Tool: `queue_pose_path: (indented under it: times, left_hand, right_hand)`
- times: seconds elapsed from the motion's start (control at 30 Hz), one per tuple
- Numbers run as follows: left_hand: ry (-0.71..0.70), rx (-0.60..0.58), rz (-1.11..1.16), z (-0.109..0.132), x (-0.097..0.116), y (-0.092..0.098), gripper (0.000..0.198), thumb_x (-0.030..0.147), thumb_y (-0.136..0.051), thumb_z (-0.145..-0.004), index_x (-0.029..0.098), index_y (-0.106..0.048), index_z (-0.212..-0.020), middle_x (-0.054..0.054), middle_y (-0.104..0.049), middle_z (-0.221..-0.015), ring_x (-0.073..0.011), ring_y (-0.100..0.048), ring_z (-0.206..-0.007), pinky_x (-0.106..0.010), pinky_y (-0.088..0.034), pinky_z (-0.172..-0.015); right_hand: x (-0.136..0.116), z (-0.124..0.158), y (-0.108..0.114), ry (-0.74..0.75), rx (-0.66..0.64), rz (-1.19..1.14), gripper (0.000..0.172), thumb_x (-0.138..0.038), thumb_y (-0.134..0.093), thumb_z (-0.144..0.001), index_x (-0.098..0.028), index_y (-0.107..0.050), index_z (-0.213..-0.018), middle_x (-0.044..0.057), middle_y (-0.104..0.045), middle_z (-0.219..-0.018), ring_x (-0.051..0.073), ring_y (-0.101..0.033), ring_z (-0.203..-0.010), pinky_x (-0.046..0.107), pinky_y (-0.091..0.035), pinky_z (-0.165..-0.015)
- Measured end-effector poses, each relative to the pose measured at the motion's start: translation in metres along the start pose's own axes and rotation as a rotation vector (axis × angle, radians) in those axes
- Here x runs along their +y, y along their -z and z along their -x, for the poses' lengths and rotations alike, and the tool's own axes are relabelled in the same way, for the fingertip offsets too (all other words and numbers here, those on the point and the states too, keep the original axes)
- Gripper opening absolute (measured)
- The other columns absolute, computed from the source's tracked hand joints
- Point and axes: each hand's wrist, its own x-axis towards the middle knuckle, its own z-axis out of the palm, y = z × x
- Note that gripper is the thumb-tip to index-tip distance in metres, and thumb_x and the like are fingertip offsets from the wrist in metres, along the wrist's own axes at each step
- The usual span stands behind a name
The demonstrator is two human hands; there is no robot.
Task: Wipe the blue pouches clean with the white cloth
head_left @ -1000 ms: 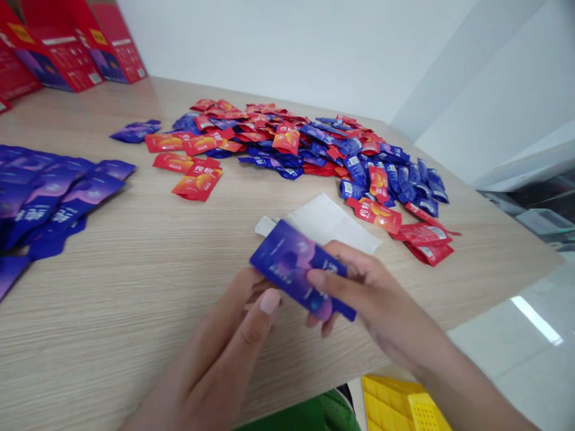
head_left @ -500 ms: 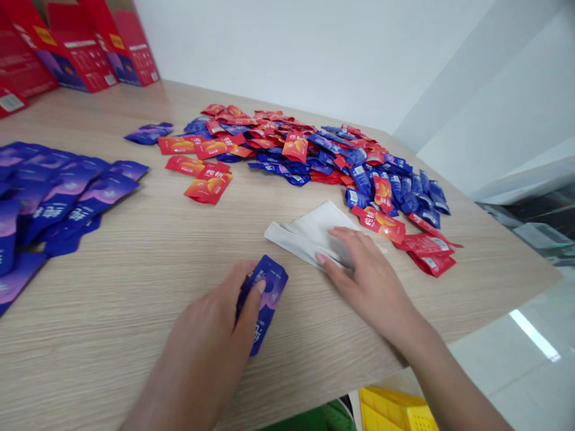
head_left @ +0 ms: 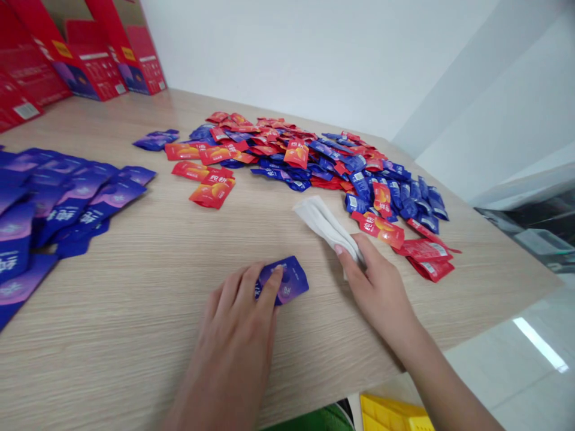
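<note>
My left hand (head_left: 245, 308) has its fingers closed on a purple-blue sachet (head_left: 294, 281), which lies low at the tabletop with a fingertip across its face. The palm hides part of that sachet. To the right, a folded white cloth (head_left: 320, 220) is pinched between the thumb and fingers of my right hand (head_left: 372, 278); its free end points away from me. Beyond both hands lies a broad heap of red and blue sachets (head_left: 296, 154). A loose red sachet (head_left: 380, 229) rests just past my right fingers.
Overlapping purple sachets (head_left: 85, 203) lie at the left of the wooden table (head_left: 148, 335). Open red boxes (head_left: 96, 66) stand at the back left, against the white wall (head_left: 287, 60). A yellow crate (head_left: 390, 413) sits below the front edge.
My left hand has turned the sachet and brought it down flatter to the table. My right hand has gathered the spread cloth off the tabletop into a narrow folded strip.
</note>
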Motion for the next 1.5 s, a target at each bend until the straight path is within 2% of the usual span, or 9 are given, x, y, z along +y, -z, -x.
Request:
queue_pose_path:
  times: [0.2,0.33,0.43,0.53,0.7,0.9,1.13,1.33,1.5]
  left_hand:
    - [0.020,-0.060,-0.015,0.013,-0.012,0.007,0.068,0.011,-0.045,-0.094,0.020,-0.044,-0.162,-0.011,-0.063,-0.156,-0.0291,-0.059,-0.143,-0.047,-0.060,-0.112]
    - [-0.027,-0.047,-0.078,0.013,-0.013,0.007,0.062,0.008,-0.043,-0.092,0.016,-0.056,-0.152,-0.012,-0.067,-0.152,-0.0292,-0.062,-0.141,-0.045,-0.061,-0.109]
    - [-0.087,0.030,-0.222,0.019,-0.007,0.000,0.052,0.010,-0.045,-0.093,0.008,-0.061,-0.142,-0.018,-0.071,-0.145,-0.0327,-0.066,-0.136,-0.046,-0.062,-0.106]
    - [-0.174,0.052,-0.341,0.033,-0.002,-0.010,0.057,0.017,-0.042,-0.095,-0.003,-0.053,-0.148,-0.027,-0.068,-0.146,-0.0355,-0.067,-0.136,-0.044,-0.062,-0.105]
    - [-0.165,-0.021,-0.386,0.041,0.004,-0.019,0.072,0.018,-0.040,-0.094,-0.011,-0.033,-0.159,-0.034,-0.053,-0.161,-0.0424,-0.058,-0.148,-0.049,-0.059,-0.114]
    - [-0.084,0.008,-0.383,0.040,0.008,-0.025,0.074,0.023,-0.047,-0.097,-0.007,-0.032,-0.163,-0.034,-0.045,-0.168,-0.0437,-0.058,-0.147,-0.052,-0.061,-0.111]
    - [-0.223,-0.024,-0.343,0.040,0.008,-0.029,0.063,0.022,-0.044,-0.098,0.001,-0.048,-0.157,-0.024,-0.067,-0.151,-0.0347,-0.066,-0.138,-0.045,-0.056,-0.116]
    - [-0.100,0.090,-0.430,0.026,0.017,-0.023,0.062,0.023,-0.050,-0.098,-0.014,-0.050,-0.148,-0.038,-0.061,-0.150,-0.0438,-0.067,-0.134,-0.052,-0.061,-0.105]
    - [-0.085,0.117,-0.402,0.019,0.022,-0.021,0.054,0.015,-0.044,-0.098,-0.004,-0.057,-0.146,-0.028,-0.064,-0.153,-0.0366,-0.063,-0.142,-0.048,-0.060,-0.111]
  right_hand:
    - [-0.044,0.022,-0.002,-0.001,-0.080,-0.246,0.023,-0.045,-0.051,-0.113,-0.026,-0.062,-0.106,-0.006,-0.071,-0.073,0.017,-0.068,-0.061,0.027,-0.052,-0.061]
    - [-0.063,0.026,-0.019,0.205,-0.124,-0.285,0.020,-0.028,-0.052,-0.112,-0.022,-0.063,-0.128,0.007,-0.082,-0.118,0.022,-0.079,-0.109,0.035,-0.063,-0.096]
    - [-0.067,0.028,-0.037,0.428,-0.191,-0.215,0.034,-0.016,-0.051,-0.110,-0.014,-0.061,-0.142,0.016,-0.072,-0.147,0.026,-0.064,-0.143,0.045,-0.051,-0.123]
    - [-0.065,0.029,-0.049,0.510,-0.231,-0.096,0.037,-0.011,-0.048,-0.109,-0.009,-0.064,-0.142,0.019,-0.067,-0.153,0.028,-0.056,-0.153,0.051,-0.043,-0.131]
    - [-0.042,0.024,-0.045,0.420,-0.202,-0.008,0.041,-0.018,-0.049,-0.111,-0.009,-0.063,-0.148,0.019,-0.063,-0.159,0.029,-0.054,-0.154,0.055,-0.043,-0.131]
    - [-0.031,0.024,-0.038,0.213,-0.021,0.008,0.046,-0.033,-0.044,-0.115,-0.007,-0.064,-0.148,0.024,-0.068,-0.150,0.034,-0.066,-0.142,0.059,-0.053,-0.121]
    - [-0.068,0.032,-0.048,0.512,-0.202,-0.108,0.040,-0.020,-0.043,-0.114,-0.009,-0.065,-0.145,0.016,-0.068,-0.153,0.025,-0.059,-0.150,0.047,-0.046,-0.129]
    - [-0.038,0.023,-0.054,0.452,-0.109,0.104,0.041,-0.019,-0.044,-0.114,-0.003,-0.063,-0.146,0.023,-0.066,-0.153,0.035,-0.061,-0.148,0.060,-0.050,-0.125]
    - [-0.039,0.028,-0.054,0.413,-0.072,0.117,0.040,-0.018,-0.045,-0.112,-0.003,-0.064,-0.144,0.024,-0.066,-0.153,0.036,-0.061,-0.147,0.061,-0.050,-0.124]
